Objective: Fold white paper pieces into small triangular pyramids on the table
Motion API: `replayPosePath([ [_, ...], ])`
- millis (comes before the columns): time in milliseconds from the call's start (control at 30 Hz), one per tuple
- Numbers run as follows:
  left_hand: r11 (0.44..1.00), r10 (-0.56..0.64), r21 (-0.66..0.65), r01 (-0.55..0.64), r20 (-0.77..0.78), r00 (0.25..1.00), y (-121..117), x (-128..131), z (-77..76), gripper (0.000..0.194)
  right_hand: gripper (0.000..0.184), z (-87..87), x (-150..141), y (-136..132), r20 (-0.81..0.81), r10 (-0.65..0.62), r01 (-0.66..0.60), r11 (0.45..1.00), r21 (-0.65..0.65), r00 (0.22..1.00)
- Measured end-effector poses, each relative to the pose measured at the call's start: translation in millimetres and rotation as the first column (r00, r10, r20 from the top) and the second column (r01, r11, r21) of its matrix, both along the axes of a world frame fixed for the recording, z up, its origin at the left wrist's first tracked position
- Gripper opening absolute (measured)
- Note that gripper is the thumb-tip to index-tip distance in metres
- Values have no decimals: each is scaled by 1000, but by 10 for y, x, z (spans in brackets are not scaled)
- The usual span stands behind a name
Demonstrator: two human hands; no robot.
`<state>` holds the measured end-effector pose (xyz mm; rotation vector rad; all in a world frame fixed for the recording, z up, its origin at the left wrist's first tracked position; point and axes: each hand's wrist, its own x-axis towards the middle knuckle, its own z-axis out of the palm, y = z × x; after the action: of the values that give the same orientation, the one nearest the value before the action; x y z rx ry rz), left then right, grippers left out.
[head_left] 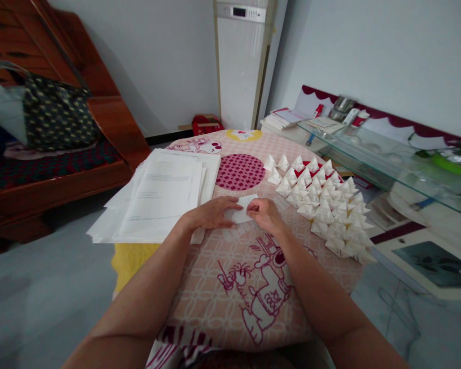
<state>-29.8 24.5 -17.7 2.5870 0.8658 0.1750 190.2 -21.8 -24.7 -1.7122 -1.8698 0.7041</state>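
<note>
A small piece of white folded paper (243,215) lies on the patterned tablecloth in front of me. My left hand (214,212) holds its left side, the index finger and thumb resting on it. On the paper's right part, my right hand (266,213) is closed, with thumb and fingertips pinched at its edge. To the right stand rows of folded paper pieces (325,207) with pointed tips. A stack of white paper sheets (169,187), some with faint print, lies to the left of my hands.
The tablecloth (215,287) covers a round-ended table. Beyond it on the right is a glass shelf (392,159) with cups and papers. A wooden bench (111,123) with a dark patterned bag (57,115) stands left. A white air conditioner (241,66) stands behind.
</note>
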Motion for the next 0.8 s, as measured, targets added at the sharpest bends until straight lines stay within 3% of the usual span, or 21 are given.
replayPosePath([
  [133,985,138,101,-140,24,990,-113,213,26,43,12,-17,3,9,-25,3,-2,1000,2,1000],
  [267,990,84,110,-85,12,996,-188,331,92,30,13,-15,3,9,-32,20,-20,1000,12,999],
  [800,977,56,210,-33,-104,993,-278,397,148,25,16,-99,50,87,-141,-5,9,1000,30,990],
])
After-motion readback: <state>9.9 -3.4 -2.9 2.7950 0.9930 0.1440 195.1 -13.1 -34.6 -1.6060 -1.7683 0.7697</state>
